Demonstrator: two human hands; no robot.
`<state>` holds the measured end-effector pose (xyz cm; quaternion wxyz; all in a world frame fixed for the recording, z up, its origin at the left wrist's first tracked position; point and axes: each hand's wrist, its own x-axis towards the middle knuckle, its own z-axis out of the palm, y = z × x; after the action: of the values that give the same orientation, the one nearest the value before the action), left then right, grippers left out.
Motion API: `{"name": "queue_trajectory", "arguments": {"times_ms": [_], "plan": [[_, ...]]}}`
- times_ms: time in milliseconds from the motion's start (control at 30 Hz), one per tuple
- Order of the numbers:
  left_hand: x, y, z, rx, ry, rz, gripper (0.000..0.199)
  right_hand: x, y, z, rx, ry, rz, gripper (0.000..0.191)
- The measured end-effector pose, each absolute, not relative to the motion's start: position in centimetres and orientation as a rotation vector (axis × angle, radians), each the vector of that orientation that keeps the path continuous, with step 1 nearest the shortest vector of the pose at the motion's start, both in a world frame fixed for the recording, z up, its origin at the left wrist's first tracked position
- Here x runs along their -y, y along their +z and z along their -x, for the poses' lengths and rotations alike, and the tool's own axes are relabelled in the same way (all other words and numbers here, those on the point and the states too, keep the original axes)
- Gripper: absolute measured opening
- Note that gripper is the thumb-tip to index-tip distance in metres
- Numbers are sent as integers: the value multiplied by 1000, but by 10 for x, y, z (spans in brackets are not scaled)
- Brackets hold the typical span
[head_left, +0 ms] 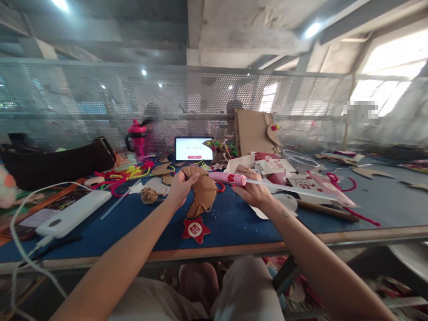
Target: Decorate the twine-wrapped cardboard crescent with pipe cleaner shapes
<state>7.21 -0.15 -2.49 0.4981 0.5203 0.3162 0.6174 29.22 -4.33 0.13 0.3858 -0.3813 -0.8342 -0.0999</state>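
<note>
My left hand (182,187) pinches the upper left edge of a curved brown cardboard crescent (205,196) with twine on it. A red star (195,229) with a round white patch lies just below the crescent, over the blue mat. In my right hand (252,187) is a pink glue gun (230,178), its nozzle pointing left at the top of the crescent. A long translucent glue stick (294,189) runs out of the gun's back toward the right. The exact contact between nozzle and cardboard is too small to tell.
Left of the crescent lies a ball of twine (149,195), with a white power bank (73,214) farther left. Behind stand a pink bottle (137,140), a lit tablet (194,148) and cardboard sheets (252,133). A brown stick (327,210) and printed papers lie right.
</note>
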Motion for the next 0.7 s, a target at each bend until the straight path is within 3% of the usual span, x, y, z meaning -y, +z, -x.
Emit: {"name": "queue_trajectory", "arguments": {"times_ms": [467, 700], "plan": [[-1, -26, -70, -800, 1493, -1229, 42, 41, 1, -308, 2096, -352, 1054, 10], [-7, -26, -66, -731, 1511, -1160, 43, 37, -8, -349, 1990, -596, 1264, 5]]}}
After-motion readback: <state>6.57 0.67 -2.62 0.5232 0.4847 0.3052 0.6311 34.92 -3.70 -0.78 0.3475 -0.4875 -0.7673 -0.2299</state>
